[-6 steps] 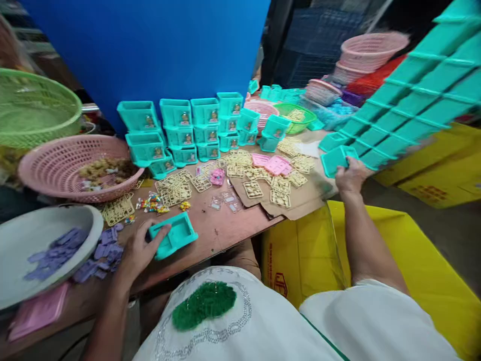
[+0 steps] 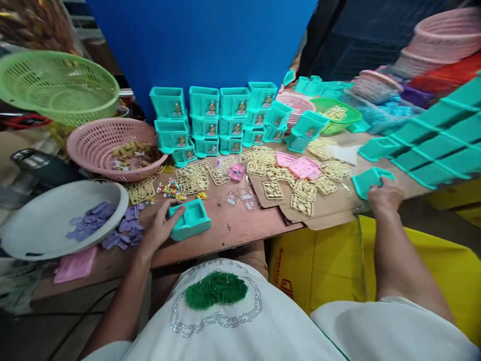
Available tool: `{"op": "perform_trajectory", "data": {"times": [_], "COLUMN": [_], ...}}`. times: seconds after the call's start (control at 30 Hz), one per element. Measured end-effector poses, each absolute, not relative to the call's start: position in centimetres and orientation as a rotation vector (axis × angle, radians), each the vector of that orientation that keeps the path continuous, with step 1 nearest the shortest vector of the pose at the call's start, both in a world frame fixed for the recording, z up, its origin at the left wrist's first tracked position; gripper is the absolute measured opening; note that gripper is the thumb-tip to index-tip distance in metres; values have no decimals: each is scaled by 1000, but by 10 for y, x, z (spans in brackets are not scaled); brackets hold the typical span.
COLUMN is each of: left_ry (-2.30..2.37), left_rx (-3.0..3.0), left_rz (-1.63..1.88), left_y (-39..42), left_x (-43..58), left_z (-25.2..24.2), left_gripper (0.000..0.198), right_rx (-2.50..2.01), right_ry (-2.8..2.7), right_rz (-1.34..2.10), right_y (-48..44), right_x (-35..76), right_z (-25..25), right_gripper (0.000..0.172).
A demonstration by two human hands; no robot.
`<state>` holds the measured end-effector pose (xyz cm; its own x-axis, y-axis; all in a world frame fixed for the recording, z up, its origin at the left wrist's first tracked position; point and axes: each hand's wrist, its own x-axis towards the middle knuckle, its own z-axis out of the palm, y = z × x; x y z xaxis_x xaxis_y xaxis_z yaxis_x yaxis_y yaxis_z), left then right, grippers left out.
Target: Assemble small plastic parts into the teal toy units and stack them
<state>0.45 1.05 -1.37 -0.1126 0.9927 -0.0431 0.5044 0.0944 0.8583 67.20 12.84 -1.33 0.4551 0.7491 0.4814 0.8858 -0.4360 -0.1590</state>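
Boxes (image 2: 191,229), both teal, are held in left grip (image 2: 163,225) and right grip (image 2: 385,194)

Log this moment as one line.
left hand: holding teal box | right hand: holding another teal box | near right: stacked teal boxes

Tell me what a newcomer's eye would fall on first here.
A blue panel at the back would probably draw the eye first, with columns of turquoise boxes stacked before it. Then might come the left hand, holding a turquoise box near the front of the table, and the right hand, gripping a second turquoise box beside slanting stacks at right.
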Motion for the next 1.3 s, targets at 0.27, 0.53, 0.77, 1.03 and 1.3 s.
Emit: {"op": "perform_trajectory", "data": {"times": [0.27,0.53,0.77,1.03,1.3], "left_ry": [1488,1324,1354,1454,1199], "left_rx": [1644,1809,1877,1600,945], "left_rz": [1047,837,832,1439,1460], "left_y": [-19,-12,-18,-19,-9], "left_x": [8,8,-3,21,48], "left_z": [-10,1,-1,23,47], "left_gripper": [81,62,61,38,39], "right_rx": [-2149,-1156,-1162,-594,-401], "right_ry": [-1394,-2294,-2786,-2464,-2283], "right_rz": [-386,124,-64,-61,217], "right_y": [137,90,100,82,59], "right_x": [601,375,315,285,243], "right_z": [-11,-17,-24,6,33], "right_gripper": [47,26,26,40,37]}}
